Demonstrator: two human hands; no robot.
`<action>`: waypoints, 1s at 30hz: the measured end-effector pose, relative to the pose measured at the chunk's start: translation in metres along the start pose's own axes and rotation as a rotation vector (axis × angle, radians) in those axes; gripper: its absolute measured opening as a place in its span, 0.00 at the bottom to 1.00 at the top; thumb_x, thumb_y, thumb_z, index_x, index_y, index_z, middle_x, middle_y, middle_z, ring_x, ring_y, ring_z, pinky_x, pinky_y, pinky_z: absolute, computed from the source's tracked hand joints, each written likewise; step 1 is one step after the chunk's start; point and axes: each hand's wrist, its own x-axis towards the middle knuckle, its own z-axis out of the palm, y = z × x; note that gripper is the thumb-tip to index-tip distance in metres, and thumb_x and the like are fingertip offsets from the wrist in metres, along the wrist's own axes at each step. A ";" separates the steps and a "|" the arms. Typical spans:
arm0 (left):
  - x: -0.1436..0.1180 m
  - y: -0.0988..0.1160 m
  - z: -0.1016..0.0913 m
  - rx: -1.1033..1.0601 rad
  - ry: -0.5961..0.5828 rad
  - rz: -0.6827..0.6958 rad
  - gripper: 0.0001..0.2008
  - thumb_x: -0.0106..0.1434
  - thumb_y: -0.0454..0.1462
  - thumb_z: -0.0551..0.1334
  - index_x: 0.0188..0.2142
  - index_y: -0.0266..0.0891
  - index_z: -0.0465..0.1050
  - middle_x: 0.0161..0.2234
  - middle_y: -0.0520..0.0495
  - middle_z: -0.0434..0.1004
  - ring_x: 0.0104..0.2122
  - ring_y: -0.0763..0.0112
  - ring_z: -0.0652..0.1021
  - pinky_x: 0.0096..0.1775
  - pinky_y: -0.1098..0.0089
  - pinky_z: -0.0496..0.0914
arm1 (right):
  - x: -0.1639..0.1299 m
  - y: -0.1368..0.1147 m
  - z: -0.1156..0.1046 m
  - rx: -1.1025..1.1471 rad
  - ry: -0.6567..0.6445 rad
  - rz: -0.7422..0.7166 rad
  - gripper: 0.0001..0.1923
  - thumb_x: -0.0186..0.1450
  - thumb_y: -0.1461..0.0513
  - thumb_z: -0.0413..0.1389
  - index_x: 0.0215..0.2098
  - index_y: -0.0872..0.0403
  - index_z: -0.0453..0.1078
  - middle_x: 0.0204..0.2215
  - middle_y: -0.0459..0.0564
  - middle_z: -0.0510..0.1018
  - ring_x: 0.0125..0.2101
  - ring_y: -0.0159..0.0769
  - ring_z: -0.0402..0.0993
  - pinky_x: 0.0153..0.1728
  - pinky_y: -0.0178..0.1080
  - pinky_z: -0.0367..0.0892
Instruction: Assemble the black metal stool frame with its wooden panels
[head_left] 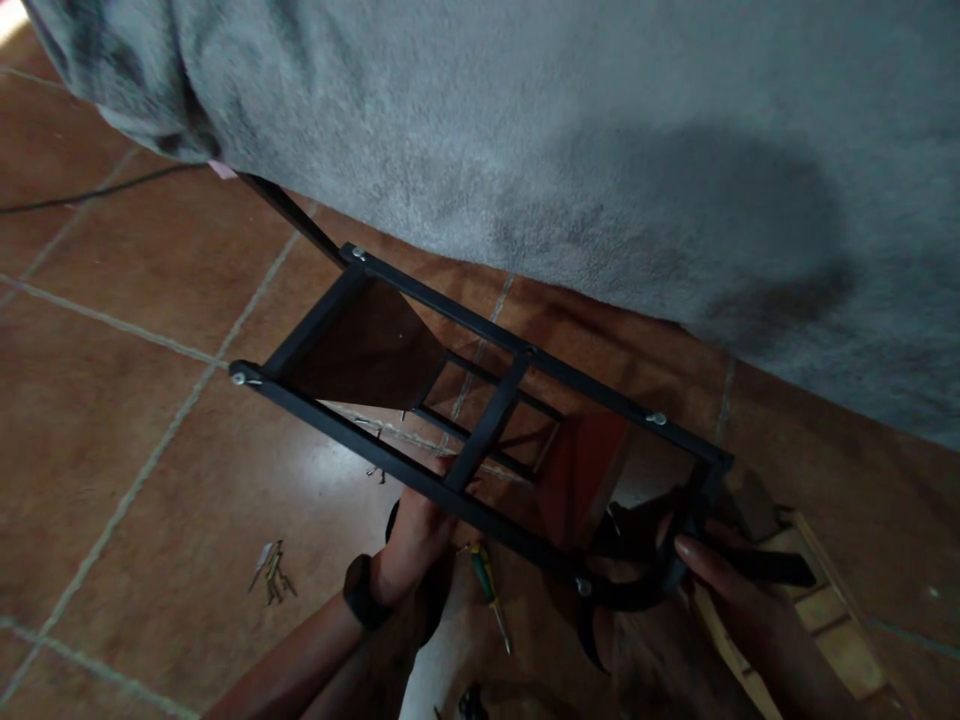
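Observation:
A black metal frame (pixel 487 420) with crossbars and silver bolts at its corners is held tilted above the tiled floor. Below its bars show a dark panel (pixel 367 350) and a reddish-brown panel (pixel 577 470). My right hand (pixel 724 575) is closed round the curved right end of the frame, thumb on top. My left hand (pixel 420 520), a dark band at its wrist, reaches under the near rail by the middle crossbar; its fingers are mostly hidden. On the floor just right of my left hand lies a green-and-yellow screwdriver (pixel 486 585).
Several loose screws (pixel 274 573) lie on the tiles at left. A grey fleecy cover (pixel 480 150) hangs along the far side, close to the frame. A slatted wooden piece (pixel 832 620) rests at lower right. A dark cable (pixel 105 192) crosses the floor at upper left.

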 end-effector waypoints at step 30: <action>-0.003 -0.001 -0.007 0.011 0.037 0.195 0.08 0.64 0.37 0.58 0.38 0.42 0.76 0.48 0.43 0.74 0.46 0.60 0.75 0.47 0.60 0.72 | -0.001 -0.004 0.011 0.021 0.061 0.136 0.18 0.54 0.46 0.60 0.32 0.50 0.77 0.31 0.51 0.81 0.39 0.47 0.76 0.41 0.41 0.74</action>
